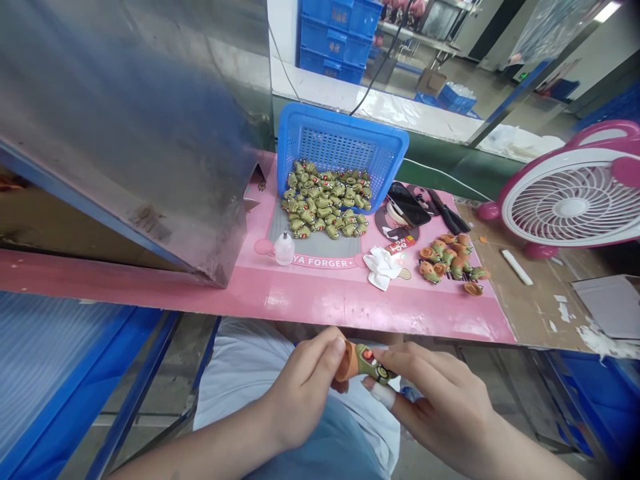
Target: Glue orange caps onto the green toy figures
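Note:
Over my lap, my left hand (317,370) grips the orange cup-shaped end of a small toy figure (364,362). My right hand (433,393) pinches its green end, which has a painted face with round eyes and a red mouth. White tape wraps my right thumb. On the pink table mat, a tipped blue basket (345,130) spills many green figure pieces (325,200). To the right sits a pile of orange and green figures (450,257), with an orange cup piece (473,289) beside it.
A small clear bottle (285,249) and a crumpled white cloth (383,268) lie near the front. Behind are a black phone (409,203) and dark-handled tool (450,212). A pink fan (570,200) stands right; a metal cabinet (150,120) bounds the left.

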The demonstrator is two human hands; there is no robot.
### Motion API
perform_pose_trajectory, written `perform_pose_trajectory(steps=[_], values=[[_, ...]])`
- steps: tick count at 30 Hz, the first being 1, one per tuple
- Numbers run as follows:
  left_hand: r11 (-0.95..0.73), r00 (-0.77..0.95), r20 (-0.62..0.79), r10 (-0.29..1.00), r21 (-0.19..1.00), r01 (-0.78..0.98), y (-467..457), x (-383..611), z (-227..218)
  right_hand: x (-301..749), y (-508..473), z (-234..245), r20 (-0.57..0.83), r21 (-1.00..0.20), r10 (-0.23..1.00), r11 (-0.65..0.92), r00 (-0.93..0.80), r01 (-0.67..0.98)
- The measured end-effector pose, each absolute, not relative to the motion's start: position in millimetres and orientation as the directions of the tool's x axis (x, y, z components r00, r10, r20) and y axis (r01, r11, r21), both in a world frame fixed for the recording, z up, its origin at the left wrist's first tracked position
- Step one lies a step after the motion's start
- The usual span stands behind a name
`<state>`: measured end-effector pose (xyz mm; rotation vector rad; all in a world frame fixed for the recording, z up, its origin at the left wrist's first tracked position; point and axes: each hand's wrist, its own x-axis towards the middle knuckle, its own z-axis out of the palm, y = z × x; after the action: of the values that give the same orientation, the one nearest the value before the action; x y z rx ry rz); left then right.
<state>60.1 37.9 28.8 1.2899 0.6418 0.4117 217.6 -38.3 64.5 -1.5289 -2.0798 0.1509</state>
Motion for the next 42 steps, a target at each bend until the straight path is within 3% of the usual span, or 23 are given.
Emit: perform_pose_trajectory(steps=[4, 12, 27, 42], values=[[0.274, 0.755, -0.257, 0.604, 0.956, 0.106, 28.5, 62.2, 26.2, 211.8, -39.8, 61.7, 0.373, -0.443, 0.908, 0.355, -0.192, 0.823], [0.309, 0.769, -0.326, 0.550, 0.935, 0.175, 24.9, 61.5, 29.9, 211.6, -52.6, 51.9, 0.373, -0.404, 0.910, 0.336, -0.182, 0.851], [0.155, 0.808, -0.271, 0.523, 0.963, 0.223, 29.4, 60.3, 34.0, 209.1, -52.7, 52.5, 0.402, -0.383, 0.891, 0.373, -0.212, 0.845], [0.130, 0.852, -0.232, 0.468, 0.972, 0.193, 31.1, 59.1, 31.5, 211.9, -57.8, 50.7, 0.427, -0.349, 0.859, 0.444, -0.281, 0.825]])
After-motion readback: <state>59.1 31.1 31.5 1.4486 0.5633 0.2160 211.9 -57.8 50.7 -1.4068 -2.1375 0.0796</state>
